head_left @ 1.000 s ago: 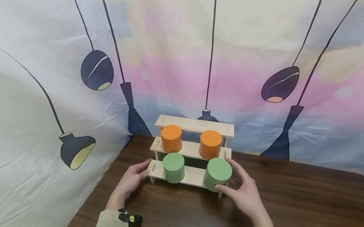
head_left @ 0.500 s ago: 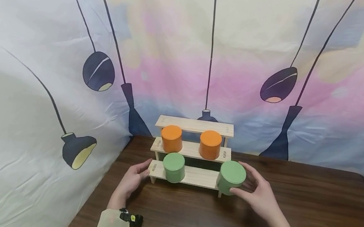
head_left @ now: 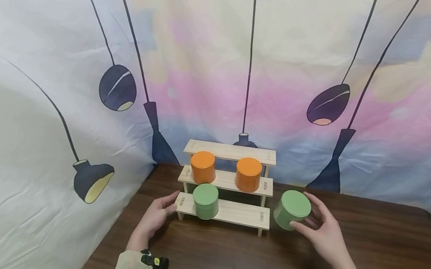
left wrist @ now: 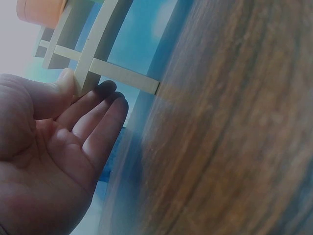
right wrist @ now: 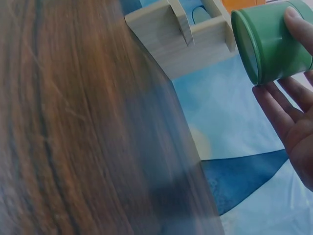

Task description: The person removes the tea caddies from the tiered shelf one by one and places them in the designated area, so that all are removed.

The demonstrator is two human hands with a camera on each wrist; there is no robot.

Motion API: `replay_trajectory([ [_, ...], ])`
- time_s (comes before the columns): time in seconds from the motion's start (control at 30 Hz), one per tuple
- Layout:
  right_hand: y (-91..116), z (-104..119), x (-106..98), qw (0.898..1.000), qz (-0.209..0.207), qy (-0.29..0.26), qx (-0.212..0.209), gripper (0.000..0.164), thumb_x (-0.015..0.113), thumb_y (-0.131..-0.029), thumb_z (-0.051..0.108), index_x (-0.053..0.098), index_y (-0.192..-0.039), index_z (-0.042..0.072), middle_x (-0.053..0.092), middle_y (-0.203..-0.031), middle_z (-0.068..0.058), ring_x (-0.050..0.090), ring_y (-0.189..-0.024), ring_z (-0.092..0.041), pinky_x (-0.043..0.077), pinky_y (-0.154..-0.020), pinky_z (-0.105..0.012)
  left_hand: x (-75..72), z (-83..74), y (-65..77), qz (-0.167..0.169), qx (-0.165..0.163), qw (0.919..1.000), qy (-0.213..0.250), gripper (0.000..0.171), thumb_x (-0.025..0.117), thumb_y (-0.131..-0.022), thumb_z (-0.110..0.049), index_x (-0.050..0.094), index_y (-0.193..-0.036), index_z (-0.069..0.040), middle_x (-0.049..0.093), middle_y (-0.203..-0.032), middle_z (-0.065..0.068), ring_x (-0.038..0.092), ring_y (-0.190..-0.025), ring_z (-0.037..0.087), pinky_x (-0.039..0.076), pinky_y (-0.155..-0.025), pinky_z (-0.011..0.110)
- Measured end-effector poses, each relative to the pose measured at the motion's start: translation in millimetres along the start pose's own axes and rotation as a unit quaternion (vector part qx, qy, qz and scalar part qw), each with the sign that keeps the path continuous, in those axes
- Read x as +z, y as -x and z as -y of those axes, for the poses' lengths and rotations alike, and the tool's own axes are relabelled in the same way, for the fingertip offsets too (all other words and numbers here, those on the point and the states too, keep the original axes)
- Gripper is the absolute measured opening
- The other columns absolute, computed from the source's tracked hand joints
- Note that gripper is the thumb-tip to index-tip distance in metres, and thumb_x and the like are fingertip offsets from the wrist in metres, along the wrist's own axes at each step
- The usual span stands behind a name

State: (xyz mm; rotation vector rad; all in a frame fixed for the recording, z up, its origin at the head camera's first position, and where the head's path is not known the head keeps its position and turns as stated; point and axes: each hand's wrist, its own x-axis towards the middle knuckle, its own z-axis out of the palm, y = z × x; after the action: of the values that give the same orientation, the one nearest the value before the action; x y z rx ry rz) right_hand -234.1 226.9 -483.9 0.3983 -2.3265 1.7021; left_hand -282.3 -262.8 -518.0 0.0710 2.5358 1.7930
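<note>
My right hand [head_left: 324, 234] grips a green tin [head_left: 292, 210] between thumb and fingers, to the right of the three-step wooden display stand [head_left: 243, 213]. In the right wrist view the held tin [right wrist: 274, 44] is tipped on its side in the picture, its base clear of the dark tabletop. At the stand's left end, my left hand [head_left: 156, 217] pinches the edge of the lowest board. The left wrist view has the thumb [left wrist: 61, 90] against that board's end, with the other fingers extended beyond it. A second green tin [head_left: 205, 202] stands on the left of the lowest step.
Two orange tins [head_left: 202, 168] stand apart on the middle step; the top step [head_left: 230, 152] bears none. The stand sits near the back edge of a dark wooden table [head_left: 220, 267]. Behind it hangs a cloth backdrop [head_left: 297, 48] printed with lamps.
My right hand has carried its green tin rightward off the lowest step and past the stand's end. The left hand has stayed at the stand's left end.
</note>
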Motion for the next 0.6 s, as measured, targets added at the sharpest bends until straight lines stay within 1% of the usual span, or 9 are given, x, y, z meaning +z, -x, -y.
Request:
replay_trajectory([
  [0.1,-1,-2,-4,1.0,-0.004,0.009,0.002,0.093,0.09,-0.089,0.013,0.039,-0.167,0.014,0.057,-0.151,-0.025,0.064,-0.113,0.007,0.055,-0.091,-0.016,-0.8,0.7,-0.6,-0.001,0.004,1.0,-0.004,0.051,0.054,-0.107,-0.001,0.049,-0.158,0.0,0.044,-0.165,0.019,0.032,-0.156,0.041,0.02,-0.126,0.062],
  [0.2,-2,-4,-7,1.0,-0.009,0.017,0.002,0.092,0.09,-0.089,0.014,0.04,-0.167,0.017,0.055,-0.154,-0.023,0.061,-0.115,0.01,0.054,-0.092,-0.014,-0.7,1.8,-0.3,-0.003,0.004,1.0,-0.005,0.052,0.055,-0.107,-0.002,0.05,-0.158,-0.001,0.045,-0.164,0.018,0.032,-0.156,0.041,0.02,-0.127,0.061],
  [0.4,-5,-9,-9,1.0,-0.01,0.009,0.007,0.091,0.09,-0.089,0.015,0.042,-0.165,0.015,0.055,-0.153,-0.024,0.062,-0.116,0.008,0.054,-0.093,-0.015,-0.3,1.4,0.9,-0.004,-0.003,1.0,-0.001,0.052,0.056,-0.106,-0.002,0.051,-0.158,-0.002,0.045,-0.165,0.017,0.032,-0.157,0.04,0.02,-0.127,0.062],
  [0.6,-6,-14,-16,0.999,-0.026,0.028,0.018,0.09,0.092,-0.088,0.021,0.044,-0.164,0.015,0.058,-0.15,-0.025,0.062,-0.114,0.011,0.054,-0.091,-0.013,-0.1,-0.3,2.0,-0.004,-0.005,1.0,0.001,0.052,0.057,-0.106,-0.003,0.051,-0.158,-0.002,0.045,-0.165,0.016,0.031,-0.157,0.04,0.018,-0.127,0.063],
])
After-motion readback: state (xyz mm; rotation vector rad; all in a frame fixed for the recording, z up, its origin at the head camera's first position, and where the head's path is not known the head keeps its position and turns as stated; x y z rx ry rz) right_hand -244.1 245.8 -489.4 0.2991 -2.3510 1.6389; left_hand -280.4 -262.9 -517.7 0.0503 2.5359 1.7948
